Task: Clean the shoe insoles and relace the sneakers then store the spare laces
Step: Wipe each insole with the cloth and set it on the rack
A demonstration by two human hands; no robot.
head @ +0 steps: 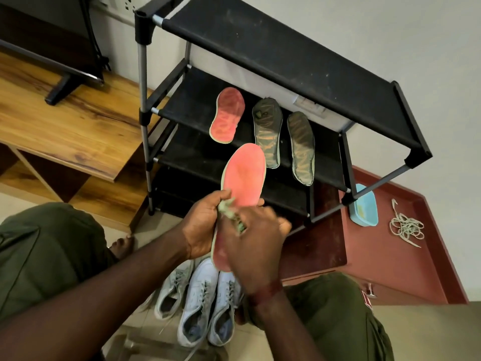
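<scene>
Pink insole (243, 173), left hand (205, 221) gripping its edge.

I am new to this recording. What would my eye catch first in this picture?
The pink insole at centre, gripped by the left hand, with a greenish cloth by the blurred right hand. Three more insoles lie on the black rack; white sneakers stand on the floor below.

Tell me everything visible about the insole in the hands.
The insole is coral on its shown face with a pale green edge, foam-like, faintly stained. Held tilted, toe up, heel low over the sneakers. The left hand grips its left edge; the right hand, blurred, holds a greenish cloth against its middle.
</scene>
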